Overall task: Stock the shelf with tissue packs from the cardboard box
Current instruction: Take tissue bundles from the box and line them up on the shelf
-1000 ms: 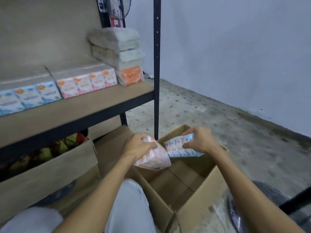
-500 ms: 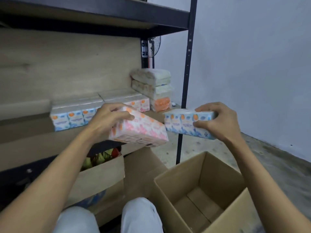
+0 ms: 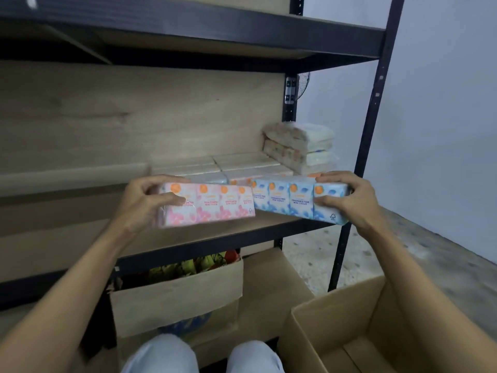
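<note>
My left hand grips the left end of a pink tissue pack. My right hand grips the right end of a blue tissue pack. Both packs are held side by side, end to end, over the front of the wooden shelf. Behind them lie rows of tissue packs on the shelf, partly hidden by the held packs. The open cardboard box stands on the floor at the lower right; the visible part of its inside is bare.
Stacked pale tissue bundles sit at the shelf's right end by the black upright. A second cardboard box with colourful packets is under the shelf. An upper shelf hangs overhead. A grey wall and speckled floor lie to the right.
Both hands lifted the two packs out of the box, up to shelf height, and brought them together end to end. The view rose from the box to the shelf.
</note>
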`<action>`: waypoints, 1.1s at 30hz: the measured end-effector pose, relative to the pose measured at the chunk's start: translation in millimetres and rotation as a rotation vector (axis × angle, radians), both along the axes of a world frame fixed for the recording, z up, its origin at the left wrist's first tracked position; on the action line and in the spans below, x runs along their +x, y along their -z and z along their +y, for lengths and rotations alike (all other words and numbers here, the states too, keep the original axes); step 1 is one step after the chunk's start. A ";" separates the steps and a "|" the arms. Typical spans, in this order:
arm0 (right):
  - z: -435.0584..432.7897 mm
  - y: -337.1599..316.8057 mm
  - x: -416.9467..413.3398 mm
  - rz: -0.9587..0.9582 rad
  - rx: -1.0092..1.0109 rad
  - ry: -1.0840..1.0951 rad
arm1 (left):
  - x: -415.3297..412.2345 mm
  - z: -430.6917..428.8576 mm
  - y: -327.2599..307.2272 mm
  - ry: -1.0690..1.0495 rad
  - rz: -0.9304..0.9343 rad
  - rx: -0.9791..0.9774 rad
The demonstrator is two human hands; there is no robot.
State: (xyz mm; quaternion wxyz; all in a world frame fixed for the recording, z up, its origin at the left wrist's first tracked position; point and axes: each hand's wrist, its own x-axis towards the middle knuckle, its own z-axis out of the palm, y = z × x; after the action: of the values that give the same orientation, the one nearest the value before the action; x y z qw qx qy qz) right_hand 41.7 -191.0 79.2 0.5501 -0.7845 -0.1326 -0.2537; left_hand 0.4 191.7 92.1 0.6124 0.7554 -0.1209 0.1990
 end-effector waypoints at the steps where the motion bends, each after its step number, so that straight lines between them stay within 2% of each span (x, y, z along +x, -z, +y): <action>1: 5.5 3.1 6.6 0.000 -0.002 -0.014 | 1.4 3.7 4.0 -0.012 -0.012 -0.010; 8: 32.4 27.2 36.9 0.025 -0.004 -0.069 | 12.1 30.5 29.4 -0.065 -0.096 0.049; 17: 41.9 52.4 61.5 0.005 -0.113 -0.098 | 22.9 42.3 58.8 -0.160 -0.166 0.297; 20: 43.6 51.4 64.0 -0.036 -0.204 -0.063 | 23.7 40.8 61.6 -0.197 -0.180 0.378; 25: 49.7 37.6 61.7 -0.152 -0.477 0.073 | 22.5 38.5 50.7 -0.202 -0.064 0.471; 27: 61.1 26.5 60.0 -0.206 -0.583 0.154 | 22.0 31.6 38.4 -0.269 -0.059 0.499; 33: 112.8 11.1 63.7 -0.192 -0.746 0.233 | 37.2 -17.4 13.5 -0.447 -0.042 0.860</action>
State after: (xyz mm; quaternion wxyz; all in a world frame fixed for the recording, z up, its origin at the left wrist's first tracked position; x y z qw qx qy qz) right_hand 105.4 -78.3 68.1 0.1803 -0.9129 -0.1766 -0.3209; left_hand 37.6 174.3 78.6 0.1841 0.9434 -0.0392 0.2730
